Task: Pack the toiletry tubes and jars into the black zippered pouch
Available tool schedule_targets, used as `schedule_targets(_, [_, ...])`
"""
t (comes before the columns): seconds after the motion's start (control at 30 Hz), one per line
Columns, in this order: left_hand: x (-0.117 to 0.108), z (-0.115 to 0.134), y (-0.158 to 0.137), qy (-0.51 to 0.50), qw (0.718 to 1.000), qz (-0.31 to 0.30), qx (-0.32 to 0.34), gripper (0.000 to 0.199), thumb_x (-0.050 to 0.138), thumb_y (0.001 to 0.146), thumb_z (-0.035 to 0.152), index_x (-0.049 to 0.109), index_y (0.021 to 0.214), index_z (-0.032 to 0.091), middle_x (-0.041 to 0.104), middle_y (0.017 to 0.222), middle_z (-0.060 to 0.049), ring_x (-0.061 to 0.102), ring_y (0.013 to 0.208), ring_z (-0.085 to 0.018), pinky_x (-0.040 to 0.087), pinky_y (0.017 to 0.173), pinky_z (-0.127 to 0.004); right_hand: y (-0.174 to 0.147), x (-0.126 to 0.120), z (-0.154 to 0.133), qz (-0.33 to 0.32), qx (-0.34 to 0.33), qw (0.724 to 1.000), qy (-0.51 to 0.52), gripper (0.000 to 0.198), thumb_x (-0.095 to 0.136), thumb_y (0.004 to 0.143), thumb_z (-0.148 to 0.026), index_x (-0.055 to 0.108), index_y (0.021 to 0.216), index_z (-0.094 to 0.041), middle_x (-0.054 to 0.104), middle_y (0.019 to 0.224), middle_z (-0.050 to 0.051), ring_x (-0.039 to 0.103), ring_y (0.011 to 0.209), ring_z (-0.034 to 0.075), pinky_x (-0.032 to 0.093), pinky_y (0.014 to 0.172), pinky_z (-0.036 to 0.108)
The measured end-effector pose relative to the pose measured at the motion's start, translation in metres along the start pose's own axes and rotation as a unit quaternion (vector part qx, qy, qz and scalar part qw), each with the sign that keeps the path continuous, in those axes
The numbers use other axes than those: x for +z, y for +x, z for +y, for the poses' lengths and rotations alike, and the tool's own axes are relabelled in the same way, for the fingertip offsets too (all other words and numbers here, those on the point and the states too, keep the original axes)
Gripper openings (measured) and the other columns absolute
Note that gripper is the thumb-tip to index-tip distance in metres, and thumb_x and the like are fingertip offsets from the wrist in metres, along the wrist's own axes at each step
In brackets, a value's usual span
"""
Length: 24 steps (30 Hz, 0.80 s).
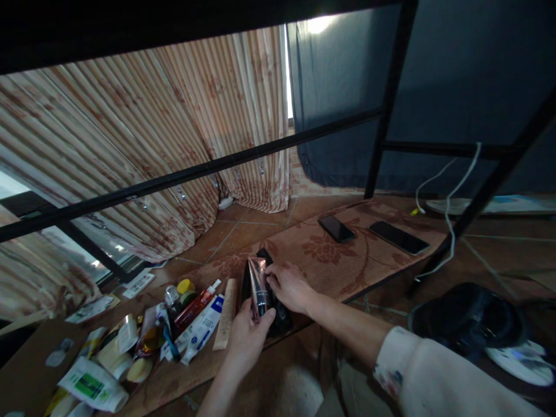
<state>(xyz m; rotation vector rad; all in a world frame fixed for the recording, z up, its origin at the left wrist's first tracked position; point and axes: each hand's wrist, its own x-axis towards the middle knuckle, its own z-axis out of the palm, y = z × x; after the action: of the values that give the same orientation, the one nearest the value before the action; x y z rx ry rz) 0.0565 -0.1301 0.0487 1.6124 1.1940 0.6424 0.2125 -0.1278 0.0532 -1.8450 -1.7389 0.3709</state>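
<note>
A shiny rose-gold squeeze tube (258, 275) with a dark cap is held between my hands, its wide crimped end pointing away from me. My left hand (249, 333) is closed around the capped end, thumb across the cap. From the right, my right hand (291, 285) grips the tube's side with bent fingers. Under the tube lies a black, soft-looking item (281, 319), mostly covered, whose kind I cannot make out. Just left of my left hand a beige tube (226, 313) lies on the patterned mat (330, 263).
Left of my hands are a blue-and-white tube (203, 329), a red bottle (195, 307), a white-and-green tube (93, 383) and several jars. Two phones (336, 228) (398, 237) lie at the far right. A black metal frame (299, 139) crosses ahead; a white cable (452, 214) hangs right.
</note>
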Motion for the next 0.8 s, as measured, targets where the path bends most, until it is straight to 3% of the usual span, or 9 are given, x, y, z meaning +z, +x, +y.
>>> schedule_targets(0.37, [-0.001, -0.001, 0.005, 0.083, 0.996, 0.033, 0.027, 0.043, 0.065, 0.069, 0.041, 0.061, 0.102, 0.014, 0.069, 0.082, -0.011, 0.066, 0.076, -0.027, 0.046, 0.062, -0.032, 0.000, -0.008, -0.002, 0.016, 0.000, 1.000, 0.022, 0.024, 0.043, 0.089, -0.022, 0.059, 0.107, -0.023, 0.065, 0.094, 0.005, 0.051, 0.100, 0.020, 0.033, 0.086, 0.032])
schedule_targets(0.53, [-0.001, 0.004, 0.007, 0.124, 0.992, 0.031, 0.014, 0.041, 0.062, 0.072, 0.041, 0.061, 0.103, 0.014, 0.070, 0.086, -0.012, 0.066, 0.081, -0.029, 0.048, 0.069, -0.036, 0.005, -0.026, 0.013, 0.068, -0.007, 0.994, 0.084, 0.022, 0.043, 0.089, -0.021, 0.058, 0.106, -0.022, 0.065, 0.097, 0.005, 0.054, 0.098, 0.017, 0.037, 0.087, 0.030])
schedule_targets(0.67, [0.000, -0.006, 0.012, 0.063, 0.998, 0.007, 0.027, 0.046, 0.061, 0.073, 0.042, 0.058, 0.110, 0.014, 0.069, 0.102, -0.012, 0.066, 0.094, -0.028, 0.051, 0.079, -0.037, 0.002, -0.036, 0.061, 0.128, 0.032, 0.982, 0.137, 0.023, 0.044, 0.086, -0.025, 0.059, 0.103, -0.019, 0.065, 0.100, 0.007, 0.058, 0.096, 0.018, 0.041, 0.085, 0.031])
schedule_targets(0.8, [0.000, -0.017, 0.020, 0.051, 0.998, 0.009, 0.025, 0.049, 0.061, 0.071, 0.042, 0.057, 0.111, 0.015, 0.070, 0.104, -0.010, 0.065, 0.098, -0.026, 0.051, 0.088, -0.034, -0.017, -0.032, 0.146, 0.210, 0.126, 0.964, 0.103, 0.031, 0.046, 0.083, -0.034, 0.057, 0.106, -0.016, 0.064, 0.105, 0.010, 0.058, 0.101, 0.023, 0.042, 0.089, 0.036])
